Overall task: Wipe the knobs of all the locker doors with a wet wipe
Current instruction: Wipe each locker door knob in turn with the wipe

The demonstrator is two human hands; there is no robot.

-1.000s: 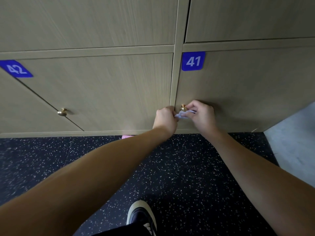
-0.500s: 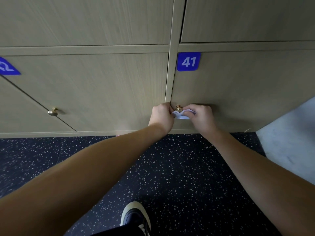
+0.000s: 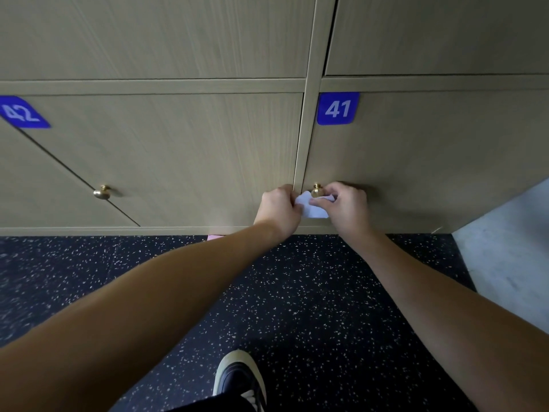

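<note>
Head view — white crumpled wet wipe [image 3: 313,208] under brass knob [image 3: 317,190]

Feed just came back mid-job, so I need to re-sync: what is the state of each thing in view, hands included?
Left hand: grips the wipe's left end.
Right hand: pinches the wipe's right end beside the knob.
Wet wipe: crumpled, stretched between both hands, just under the knob.
Locker 41 knob: mostly uncovered.
Locker 41 door: closed.
Locker 42 knob: untouched.
Locker 42 door: looks closed.
</note>
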